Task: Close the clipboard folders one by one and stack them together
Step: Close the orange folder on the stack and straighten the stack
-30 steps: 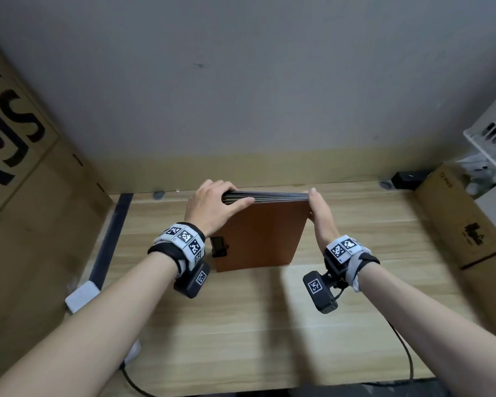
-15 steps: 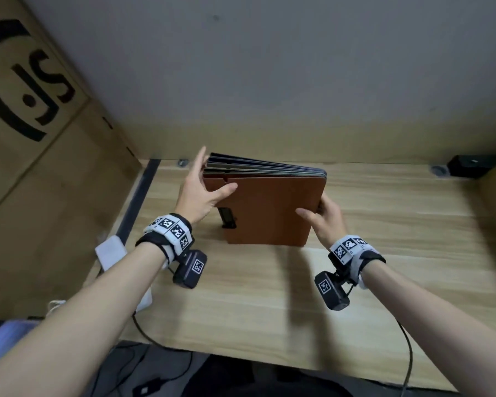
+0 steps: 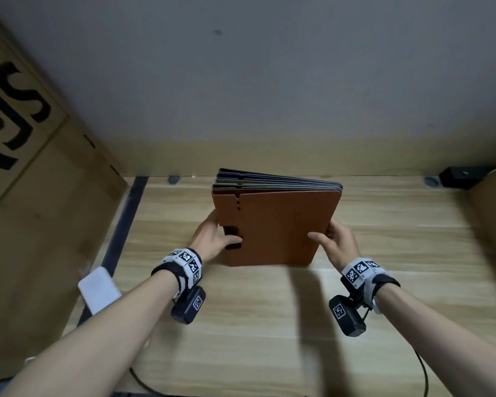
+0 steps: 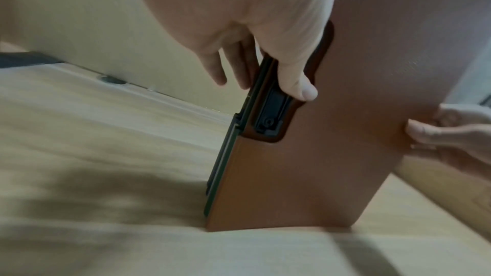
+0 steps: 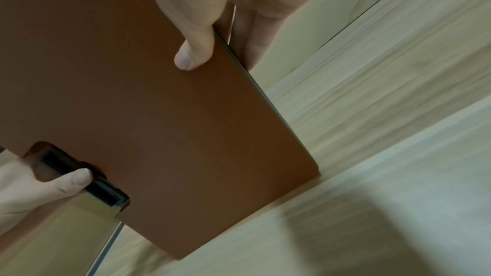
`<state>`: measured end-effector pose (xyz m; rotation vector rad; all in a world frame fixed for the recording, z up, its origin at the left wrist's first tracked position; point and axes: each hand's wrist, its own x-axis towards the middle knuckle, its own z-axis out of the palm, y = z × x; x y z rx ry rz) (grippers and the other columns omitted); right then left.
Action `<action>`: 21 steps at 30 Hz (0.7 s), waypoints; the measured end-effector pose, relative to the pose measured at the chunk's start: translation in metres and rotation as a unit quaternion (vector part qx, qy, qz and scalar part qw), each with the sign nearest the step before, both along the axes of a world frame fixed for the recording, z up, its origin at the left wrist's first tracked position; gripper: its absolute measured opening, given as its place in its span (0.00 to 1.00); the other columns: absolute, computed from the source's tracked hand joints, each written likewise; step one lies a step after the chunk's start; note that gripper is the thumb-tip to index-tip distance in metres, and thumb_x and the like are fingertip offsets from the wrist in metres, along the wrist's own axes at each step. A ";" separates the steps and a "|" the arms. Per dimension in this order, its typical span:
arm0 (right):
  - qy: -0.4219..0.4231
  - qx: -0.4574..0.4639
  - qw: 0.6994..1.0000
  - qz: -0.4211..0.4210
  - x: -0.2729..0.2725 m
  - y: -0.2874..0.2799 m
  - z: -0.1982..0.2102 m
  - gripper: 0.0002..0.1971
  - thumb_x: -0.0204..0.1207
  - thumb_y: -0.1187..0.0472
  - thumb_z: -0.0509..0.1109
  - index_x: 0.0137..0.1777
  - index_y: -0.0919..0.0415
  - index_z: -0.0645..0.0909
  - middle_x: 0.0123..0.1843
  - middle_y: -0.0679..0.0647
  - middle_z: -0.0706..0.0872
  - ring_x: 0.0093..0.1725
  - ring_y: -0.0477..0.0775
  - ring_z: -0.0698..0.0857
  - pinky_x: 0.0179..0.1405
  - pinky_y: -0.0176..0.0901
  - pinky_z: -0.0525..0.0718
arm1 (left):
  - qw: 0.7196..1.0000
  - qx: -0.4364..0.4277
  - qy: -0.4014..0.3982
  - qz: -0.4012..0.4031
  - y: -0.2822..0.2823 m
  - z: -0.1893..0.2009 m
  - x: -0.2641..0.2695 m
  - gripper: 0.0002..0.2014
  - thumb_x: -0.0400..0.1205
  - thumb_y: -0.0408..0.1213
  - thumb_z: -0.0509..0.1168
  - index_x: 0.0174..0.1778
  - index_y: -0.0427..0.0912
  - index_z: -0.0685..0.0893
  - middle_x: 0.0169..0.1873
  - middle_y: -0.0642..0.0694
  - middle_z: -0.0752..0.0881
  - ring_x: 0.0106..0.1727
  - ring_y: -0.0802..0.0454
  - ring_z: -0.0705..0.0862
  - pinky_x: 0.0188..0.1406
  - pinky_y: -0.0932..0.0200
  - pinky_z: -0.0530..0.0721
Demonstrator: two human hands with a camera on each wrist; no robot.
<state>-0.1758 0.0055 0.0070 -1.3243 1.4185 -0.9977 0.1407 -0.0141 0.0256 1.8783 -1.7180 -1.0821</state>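
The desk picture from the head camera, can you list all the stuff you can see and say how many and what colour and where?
Clipboard folders: one stack, brown in front and dark ones behind, standing on edge mid-desk.
Clip: one, black, on the stack's left edge.
Desk: one, light wood, under everything.
Cardboard boxes: two, tan, at the left and right sides.
White block: one, at the desk's left edge.
Black box: one, far right corner.
Wall: grey, behind.
Left hand: holds the stack's left edge.
Right hand: holds the right edge.

left hand fingers: hidden behind the folders
right hand fingers: behind folders' far side
cardboard box lettering: cut off at edge
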 end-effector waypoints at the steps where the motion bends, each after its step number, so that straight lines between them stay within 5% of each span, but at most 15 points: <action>1: 0.005 0.000 1.000 -0.008 0.003 -0.003 0.001 0.18 0.73 0.66 0.76 0.58 0.46 0.83 0.55 0.48 0.91 0.57 0.49 0.89 0.62 0.53 0.85 | 1.000 -0.009 -0.018 -0.017 -0.005 0.001 0.002 0.33 0.68 0.51 0.79 0.68 0.45 0.78 0.53 0.53 0.88 0.53 0.52 0.86 0.54 0.58 0.83; 5: 0.020 0.016 1.000 -0.002 0.018 -0.021 0.007 0.19 0.74 0.67 0.75 0.60 0.45 0.82 0.57 0.49 0.90 0.57 0.51 0.89 0.60 0.51 0.85 | 0.994 -0.036 -0.064 -0.077 -0.017 0.015 0.018 0.20 0.73 0.52 0.76 0.54 0.45 0.84 0.36 0.56 0.82 0.37 0.51 0.82 0.32 0.66 0.75; 11: 0.023 0.108 0.993 0.037 0.074 -0.071 0.012 0.17 0.77 0.70 0.72 0.65 0.62 0.79 0.57 0.53 0.88 0.56 0.51 0.88 0.54 0.35 0.86 | 0.997 0.048 -0.001 -0.067 -0.051 0.005 0.085 0.29 0.71 0.65 0.71 0.55 0.44 0.83 0.51 0.50 0.88 0.50 0.54 0.87 0.53 0.52 0.87; 14: 0.042 0.167 0.983 0.059 0.113 -0.097 0.000 0.19 0.78 0.67 0.71 0.68 0.66 0.77 0.57 0.55 0.88 0.57 0.56 0.87 0.60 0.48 0.85 | 0.991 0.110 0.055 -0.061 -0.067 0.006 0.120 0.27 0.76 0.57 0.71 0.64 0.40 0.83 0.60 0.46 0.88 0.59 0.52 0.87 0.63 0.54 0.84; 19: 0.075 0.245 0.964 0.065 0.192 -0.132 -0.039 0.14 0.79 0.66 0.71 0.64 0.63 0.78 0.46 0.52 0.85 0.49 0.57 0.85 0.47 0.47 0.83 | 0.985 0.159 0.062 0.002 -0.086 -0.025 0.186 0.29 0.75 0.60 0.70 0.65 0.42 0.84 0.63 0.46 0.87 0.66 0.48 0.83 0.75 0.43 0.76; 21: 0.095 0.260 0.959 0.059 0.221 -0.143 -0.054 0.14 0.78 0.66 0.71 0.62 0.64 0.79 0.45 0.52 0.85 0.51 0.58 0.85 0.51 0.50 0.82 | 0.981 0.175 0.072 0.042 -0.093 -0.034 0.207 0.31 0.78 0.57 0.70 0.70 0.40 0.80 0.68 0.50 0.82 0.69 0.52 0.79 0.75 0.52 0.72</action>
